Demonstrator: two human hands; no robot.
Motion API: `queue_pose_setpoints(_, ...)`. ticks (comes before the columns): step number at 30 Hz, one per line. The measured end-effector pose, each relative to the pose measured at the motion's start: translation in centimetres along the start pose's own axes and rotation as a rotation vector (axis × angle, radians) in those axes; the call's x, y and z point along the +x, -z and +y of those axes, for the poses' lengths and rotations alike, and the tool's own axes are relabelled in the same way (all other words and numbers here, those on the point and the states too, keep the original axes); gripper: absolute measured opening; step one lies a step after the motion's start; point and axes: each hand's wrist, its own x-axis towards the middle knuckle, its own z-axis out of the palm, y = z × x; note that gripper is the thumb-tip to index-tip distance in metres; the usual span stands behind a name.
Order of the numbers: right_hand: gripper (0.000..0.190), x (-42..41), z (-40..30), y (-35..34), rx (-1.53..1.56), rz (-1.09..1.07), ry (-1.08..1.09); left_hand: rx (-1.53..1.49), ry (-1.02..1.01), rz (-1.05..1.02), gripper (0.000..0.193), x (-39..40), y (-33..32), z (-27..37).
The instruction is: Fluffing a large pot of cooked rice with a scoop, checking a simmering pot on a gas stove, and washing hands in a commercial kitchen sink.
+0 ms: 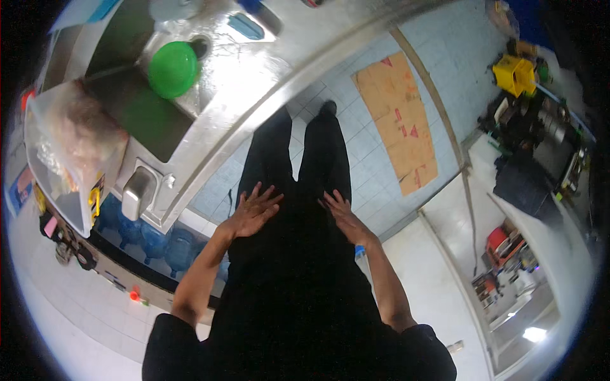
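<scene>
My left hand (257,209) is spread over the front of my black trousers (271,152), back of the hand up, holding nothing. On the other thigh, my right hand (345,214) also has its fingers apart and is bare of any object. Whether the palms press on the cloth cannot be told. Ahead and to the left runs a stainless steel sink counter (224,128). A round green plastic dish (174,70) lies at the basin's edge, close to a drain hole. Near the basin's front corner stands a rounded metal fitting (139,194).
A clear plastic tub (66,200) with bagged contents sits left of the basin. Blue water jugs (155,240) stand below. Flattened cardboard (398,124) lies on the tiled floor to the right. Farther right are a yellow plastic container (514,75) and dark clutter. A blue brush-like item (245,26) rests on the counter.
</scene>
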Motion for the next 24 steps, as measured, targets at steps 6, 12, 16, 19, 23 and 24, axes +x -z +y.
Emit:
queue_pose_setpoints(6, 0.045, -0.4, 14.4, -6.1, -0.26, -0.003, -0.162, 0.45, -0.007, -0.092, 0.049, 8.6, -6.0, -1.0)
queue_pose_setpoints(12, 0.06, -0.2, 31.9, -8.9, -0.267, 0.046, -0.454, 0.781, 0.023, -0.261, 0.056, 19.5, -14.3, -3.9)
queue_pose_setpoints(16, 0.068, 2.0, 40.0, -7.5, -0.553, 0.388, -0.619, 1.122, 0.119, 0.195, 0.059, 24.2, -18.5, -8.0)
queue_pose_setpoints(19, 0.064, -1.3, 37.0, -11.2, -0.293, 0.486, -0.459, 1.026, 0.178, 0.339, 0.06, 24.1, -22.6, -2.6)
queue_pose_setpoints(23, 0.051, -15.5, 27.1, -14.6, -0.264, 0.185, 0.003, 0.751, -0.052, -0.098, 0.051, 12.7, -25.2, 1.4)
queue_pose_setpoints(24, 0.047, -19.0, 25.9, -15.9, -0.115, 0.324, 0.027, 0.636, -0.009, -0.099, 0.048, 9.4, -25.3, 3.9)
